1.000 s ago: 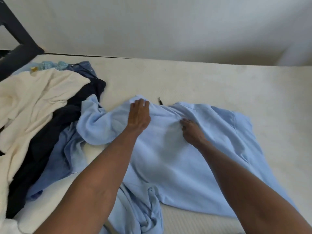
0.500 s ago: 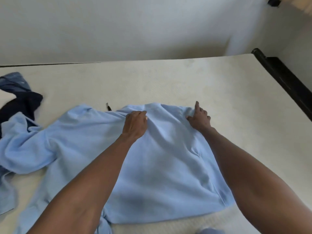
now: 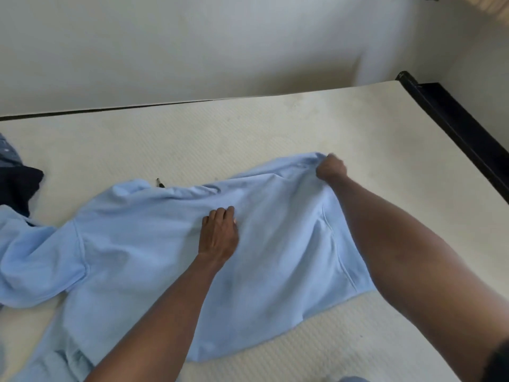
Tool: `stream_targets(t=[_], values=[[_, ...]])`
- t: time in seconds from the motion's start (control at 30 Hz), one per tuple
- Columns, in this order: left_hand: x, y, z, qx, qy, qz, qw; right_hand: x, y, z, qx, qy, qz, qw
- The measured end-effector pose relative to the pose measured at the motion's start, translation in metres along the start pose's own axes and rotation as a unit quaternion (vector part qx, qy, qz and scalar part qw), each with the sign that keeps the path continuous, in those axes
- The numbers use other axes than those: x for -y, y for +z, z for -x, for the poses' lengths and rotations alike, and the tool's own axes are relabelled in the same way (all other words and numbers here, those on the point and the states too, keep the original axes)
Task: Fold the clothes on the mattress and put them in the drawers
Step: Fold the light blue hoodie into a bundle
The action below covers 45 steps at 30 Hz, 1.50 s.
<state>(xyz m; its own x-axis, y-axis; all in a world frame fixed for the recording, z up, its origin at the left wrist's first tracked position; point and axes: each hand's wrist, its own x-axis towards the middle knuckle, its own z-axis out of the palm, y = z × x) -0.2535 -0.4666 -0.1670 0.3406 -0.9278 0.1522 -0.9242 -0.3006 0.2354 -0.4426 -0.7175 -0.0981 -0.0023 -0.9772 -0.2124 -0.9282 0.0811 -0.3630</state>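
A light blue sweatshirt lies spread across the cream mattress. My left hand rests flat on the middle of the garment, fingers pointing away from me. My right hand grips the far right corner of the sweatshirt in a fist and lifts that edge slightly off the mattress. One sleeve trails off bunched to the left. No drawers are in view.
Dark navy clothing lies at the left edge. A small dark object sits on the mattress just beyond the sweatshirt. A white wall runs behind the bed; a black bed frame borders the right side.
My right hand has moved farther right and closed on the sweatshirt's corner, pulling it outward. My left hand has slid down and flattened on the garment. The view has shifted right.
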Motion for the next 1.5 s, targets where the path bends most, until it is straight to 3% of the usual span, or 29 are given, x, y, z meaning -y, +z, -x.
stream_targets(t=[0.07, 0.13, 0.2, 0.3, 0.37, 0.47, 0.5, 0.57, 0.63, 0.73, 0.8, 0.9, 0.97, 1.03, 1.1, 1.13, 1.2, 1.23, 1.37, 1.43, 1.5], values=[[-0.007, -0.004, 0.006, 0.000, -0.026, -0.015, 1.000, -0.010, 0.022, 0.021, -0.006, -0.036, 0.020, 0.999], [-0.019, -0.004, 0.012, 0.003, -0.057, -0.015, 0.998, -0.027, 0.043, 0.051, -0.023, -0.191, 0.060, 0.979], [-0.028, -0.002, 0.027, 0.022, -0.053, -0.040, 0.998, -0.053, 0.058, 0.088, 0.033, -0.294, 0.117, 0.948], [-0.031, -0.002, 0.056, 0.113, -0.153, -0.057, 0.980, -0.083, 0.055, 0.121, 0.060, -0.220, 0.123, 0.966], [-0.041, -0.013, 0.080, 0.078, -0.183, -0.047, 0.979, -0.100, 0.044, 0.138, 0.077, -0.174, 0.075, 0.979], [-0.066, -0.018, 0.131, -0.017, 0.031, -0.036, 0.999, -0.129, 0.025, 0.168, 0.010, -0.093, -0.011, 0.996], [-0.075, -0.016, 0.148, -0.009, 0.094, -0.020, 0.995, -0.141, 0.021, 0.179, -0.026, -0.036, -0.006, 0.999], [-0.093, -0.021, 0.177, 0.036, 0.149, -0.028, 0.988, -0.160, 0.010, 0.203, -0.034, 0.106, -0.015, 0.994], [-0.108, -0.021, 0.196, 0.061, 0.161, -0.054, 0.984, -0.175, 0.008, 0.216, -0.005, 0.162, -0.060, 0.985], [-0.123, -0.023, 0.206, 0.049, 0.112, -0.099, 0.988, -0.185, -0.002, 0.224, 0.019, 0.102, -0.137, 0.985], [-0.124, -0.030, 0.207, 0.068, 0.071, -0.117, 0.988, -0.195, -0.016, 0.231, -0.010, 0.104, -0.166, 0.981], [-0.130, -0.039, 0.211, 0.101, 0.126, -0.109, 0.981, -0.220, -0.029, 0.242, -0.038, 0.122, -0.134, 0.983], [-0.138, -0.042, 0.219, 0.164, 0.158, -0.059, 0.972, -0.234, -0.025, 0.249, -0.036, 0.150, -0.108, 0.982], [-0.140, -0.041, 0.230, 0.192, 0.153, -0.007, 0.969, -0.234, -0.017, 0.255, -0.068, 0.144, -0.008, 0.987], [-0.131, -0.044, 0.239, 0.176, 0.159, 0.019, 0.971, -0.215, -0.007, 0.259, -0.093, 0.019, 0.076, 0.993], [-0.123, -0.046, 0.243, 0.159, 0.170, 0.005, 0.972, -0.203, -0.002, 0.262, -0.066, -0.077, 0.086, 0.991], [-0.095, -0.053, 0.254, 0.129, 0.133, -0.060, 0.981, -0.180, 0.015, 0.273, 0.019, -0.241, 0.097, 0.966], [-0.081, -0.061, 0.260, 0.132, 0.091, -0.092, 0.983, -0.174, 0.023, 0.279, 0.053, -0.271, 0.120, 0.953], [-0.025, -0.096, 0.292, 0.122, -0.184, -0.165, 0.961, -0.141, 0.036, 0.299, 0.051, -0.160, 0.167, 0.972], [-0.011, -0.110, 0.311, 0.131, -0.291, -0.116, 0.940, -0.113, 0.046, 0.316, 0.049, -0.212, 0.159, 0.963], [-0.009, -0.116, 0.327, 0.174, -0.312, -0.112, 0.927, -0.088, 0.059, 0.343, 0.132, -0.323, 0.127, 0.929]])
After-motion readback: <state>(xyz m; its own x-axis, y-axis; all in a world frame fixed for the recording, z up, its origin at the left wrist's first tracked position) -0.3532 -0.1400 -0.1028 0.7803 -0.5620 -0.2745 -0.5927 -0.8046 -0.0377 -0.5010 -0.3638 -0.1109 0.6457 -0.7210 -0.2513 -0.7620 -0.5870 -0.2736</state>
